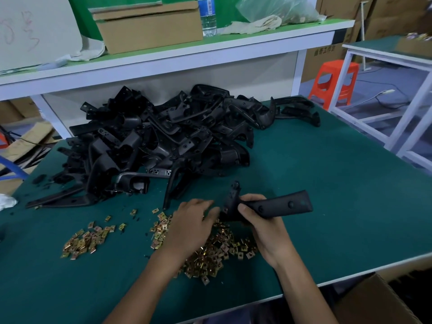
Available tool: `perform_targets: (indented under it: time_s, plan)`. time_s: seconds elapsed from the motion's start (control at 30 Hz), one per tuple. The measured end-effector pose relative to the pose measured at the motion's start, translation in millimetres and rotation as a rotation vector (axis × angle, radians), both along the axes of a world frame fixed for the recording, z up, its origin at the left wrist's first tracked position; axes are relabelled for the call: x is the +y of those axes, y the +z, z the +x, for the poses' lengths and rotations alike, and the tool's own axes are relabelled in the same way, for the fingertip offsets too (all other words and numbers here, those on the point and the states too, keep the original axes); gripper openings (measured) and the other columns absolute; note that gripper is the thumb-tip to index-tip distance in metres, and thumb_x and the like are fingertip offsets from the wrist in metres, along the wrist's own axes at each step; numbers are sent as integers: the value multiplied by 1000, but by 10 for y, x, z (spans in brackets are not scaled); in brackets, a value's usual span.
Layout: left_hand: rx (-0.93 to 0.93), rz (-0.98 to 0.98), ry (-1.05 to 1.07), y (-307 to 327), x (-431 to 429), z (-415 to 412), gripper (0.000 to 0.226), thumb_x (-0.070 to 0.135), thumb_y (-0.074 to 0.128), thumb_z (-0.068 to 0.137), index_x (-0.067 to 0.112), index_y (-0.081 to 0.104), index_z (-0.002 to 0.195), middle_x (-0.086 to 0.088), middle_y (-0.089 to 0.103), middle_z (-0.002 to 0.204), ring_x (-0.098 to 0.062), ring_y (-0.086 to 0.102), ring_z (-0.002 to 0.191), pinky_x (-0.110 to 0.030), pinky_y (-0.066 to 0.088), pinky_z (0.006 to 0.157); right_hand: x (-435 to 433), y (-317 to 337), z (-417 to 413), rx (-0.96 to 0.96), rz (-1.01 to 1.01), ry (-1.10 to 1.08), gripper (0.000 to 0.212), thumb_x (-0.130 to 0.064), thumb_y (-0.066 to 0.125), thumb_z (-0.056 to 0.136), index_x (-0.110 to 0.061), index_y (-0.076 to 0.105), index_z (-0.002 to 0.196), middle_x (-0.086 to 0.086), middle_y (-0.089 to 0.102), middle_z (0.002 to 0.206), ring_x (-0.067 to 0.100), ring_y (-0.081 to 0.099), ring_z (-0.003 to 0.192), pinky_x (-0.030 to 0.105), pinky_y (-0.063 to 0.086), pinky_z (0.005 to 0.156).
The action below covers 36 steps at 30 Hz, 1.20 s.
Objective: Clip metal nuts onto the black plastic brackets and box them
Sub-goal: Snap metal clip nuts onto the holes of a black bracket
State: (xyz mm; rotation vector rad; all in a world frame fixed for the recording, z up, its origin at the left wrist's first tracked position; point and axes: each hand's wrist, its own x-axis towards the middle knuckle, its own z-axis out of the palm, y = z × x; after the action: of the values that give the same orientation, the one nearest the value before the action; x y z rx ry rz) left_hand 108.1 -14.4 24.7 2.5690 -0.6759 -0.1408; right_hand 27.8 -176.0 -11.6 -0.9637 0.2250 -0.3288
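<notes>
Closest to me, the open cardboard box [376,298] sits below the table edge on my right; I can't see inside it. Up on the green table [350,206], the big spill of brass-coloured nuts [222,251] lies right under both wrists. My left hand [189,228] hovers over that spill, fingers reaching toward the bracket's near end. They're blurred, so I can't tell whether a nut is pinched between them. My right hand [261,226] is wrapped around the bracket [278,205], thumb on top, holding it off the table with its long arm pointing right.

Risk one: the nut goes on crooked and springs off into the spill, because the bracket end is partly behind my left fingers. Risk two: a forearm sweeps loose nuts over the near edge.

A smaller scatter of nuts [86,242] lies well off to the left. Farther back, the heap of brackets [163,141] is tangled and stacked high. Pull one out carelessly and others may slide down onto the nuts.
</notes>
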Motion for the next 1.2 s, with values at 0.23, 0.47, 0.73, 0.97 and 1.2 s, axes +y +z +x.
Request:
perform_targets:
  time_s: [0.23, 0.47, 0.73, 0.97, 1.2]
  plan:
    - [-87, 215, -37, -236, 75, 28, 30, 48, 57, 96, 36, 59, 123, 9, 55, 119, -16, 48, 116, -34, 36, 97, -29, 55, -67, 7, 42, 69, 16, -22, 76, 79, -23, 69, 94, 8, 74, 105, 18, 70, 94, 26, 54, 65]
    - [-178, 55, -6, -252, 95, 64, 19, 41, 54, 99, 30, 67, 107, 10, 63, 108, -12, 51, 101, -32, 41, 89, -13, 52, -85, 3, 52, 118, 20, -27, 86, 78, -27, 74, 94, 8, 74, 109, 18, 70, 95, 27, 54, 65]
    - [73, -465, 134, -68, 58, -58, 12, 40, 71, 91, 32, 75, 100, 22, 73, 91, 7, 66, 84, -16, 53, 78, -14, 39, -76, 5, 111, 197, 9, -20, 72, 89, -25, 71, 97, 12, 71, 114, 22, 68, 99, 38, 52, 78]
    - [599, -926, 146, 217, -81, -251, 11, 22, 69, 94, 29, 76, 93, -1, 77, 95, -16, 72, 94, -32, 57, 88, -27, 68, -87, 46, 133, 202, 8, -19, 68, 89, -16, 73, 95, 15, 72, 108, 23, 71, 95, 34, 59, 72]
    - [649, -1005, 187, 295, -81, -289, 15, 9, 67, 92, 19, 78, 88, -6, 76, 97, -17, 70, 93, -31, 53, 90, -17, 78, -100, 65, 76, 212, 5, -23, 69, 87, -22, 74, 86, 7, 73, 96, 16, 70, 83, 29, 57, 65]
